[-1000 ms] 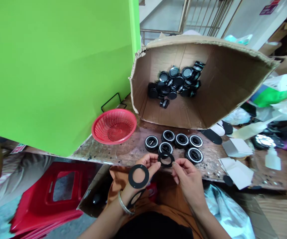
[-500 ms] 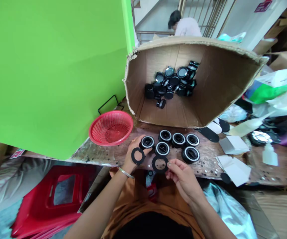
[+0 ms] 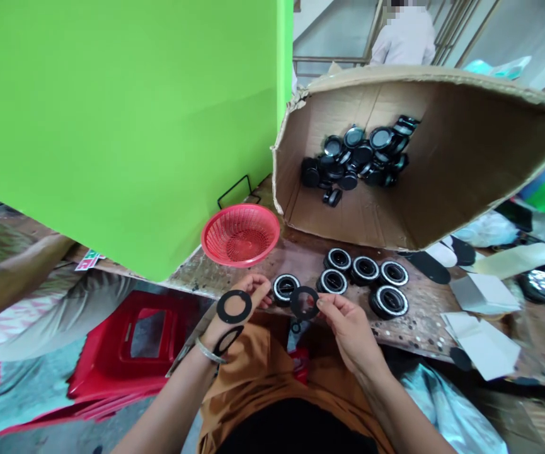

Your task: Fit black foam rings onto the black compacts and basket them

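Note:
My right hand [image 3: 348, 325] pinches a flat black ring [image 3: 303, 316] at its right edge, overlapping a round black part with a speckled silver rim [image 3: 282, 288] on the table. Just left of that part, my left hand [image 3: 252, 291] is half curled and holds nothing, its fingers apart. A second black ring [image 3: 221, 307] lies on the back of this hand near the wrist. Another ring [image 3: 237, 329] rests below it, just above the bracelet. Several more silver-rimmed round parts [image 3: 365, 270] stand to the right, some close together.
A red plastic basket [image 3: 208, 243] sits behind my left hand. The cardboard box [image 3: 461, 157] lies open towards me with several black round pieces inside. White cards [image 3: 482, 343] lie at right. A green panel [image 3: 125, 126] blocks the left; a person's arm [image 3: 26, 271] shows beyond it.
My left hand has let go of the round part and drawn back to its left. That part stands nearer the table edge. The view has shifted left; my right hand still holds its ring.

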A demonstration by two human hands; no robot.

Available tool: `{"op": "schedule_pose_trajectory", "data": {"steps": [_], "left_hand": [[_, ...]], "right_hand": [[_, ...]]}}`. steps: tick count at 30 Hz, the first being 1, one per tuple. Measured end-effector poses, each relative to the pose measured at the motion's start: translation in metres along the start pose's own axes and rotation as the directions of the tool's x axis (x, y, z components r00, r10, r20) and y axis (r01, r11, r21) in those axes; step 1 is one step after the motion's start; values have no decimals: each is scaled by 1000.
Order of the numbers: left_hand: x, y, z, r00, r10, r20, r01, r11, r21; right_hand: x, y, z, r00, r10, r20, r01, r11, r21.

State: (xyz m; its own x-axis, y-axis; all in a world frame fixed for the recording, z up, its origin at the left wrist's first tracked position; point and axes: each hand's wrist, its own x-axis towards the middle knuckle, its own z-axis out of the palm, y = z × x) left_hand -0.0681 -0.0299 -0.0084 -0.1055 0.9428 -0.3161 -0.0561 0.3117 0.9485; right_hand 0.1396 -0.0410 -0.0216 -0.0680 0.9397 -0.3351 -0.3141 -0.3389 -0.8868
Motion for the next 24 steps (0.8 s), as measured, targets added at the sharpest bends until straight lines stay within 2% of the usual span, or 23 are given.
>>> {"op": "schedule_pose_trajectory", "data": {"steps": [2, 5, 9, 11, 14, 17, 21, 24], "left_hand": [[-1, -3, 6, 998, -44, 37, 47, 996, -78], [-3, -5, 12, 996, -51, 72, 61, 987, -149], [-5, -1, 14, 994, -59, 90, 76, 977, -199], [-5, 2, 13, 993, -69, 93, 88, 972, -219], [-5, 3, 8, 994, -81, 74, 96, 967, -237], [-5, 0, -3, 997, -75, 29, 80, 963, -259], [-9, -5, -17, 995, -96, 13, 96, 950, -297], [-12, -7, -21, 997, -80, 8, 79, 955, -285]], "right_hand": [[3, 1, -3, 998, -34, -47, 33, 999, -12], [2, 2, -5, 994, -56, -92, 57, 998, 7], [2, 4, 10, 1000, -10, -11, 11, 998, 67], [7, 5, 24, 999, -35, -2, 36, 996, 79], [19, 8, 44, 997, -75, -32, 78, 993, 85], [28, 11, 55, 999, -22, -41, 25, 997, 74], [32, 15, 58, 998, 39, -44, -39, 999, 9], [35, 15, 57, 999, 43, -32, -44, 998, -35]]}}
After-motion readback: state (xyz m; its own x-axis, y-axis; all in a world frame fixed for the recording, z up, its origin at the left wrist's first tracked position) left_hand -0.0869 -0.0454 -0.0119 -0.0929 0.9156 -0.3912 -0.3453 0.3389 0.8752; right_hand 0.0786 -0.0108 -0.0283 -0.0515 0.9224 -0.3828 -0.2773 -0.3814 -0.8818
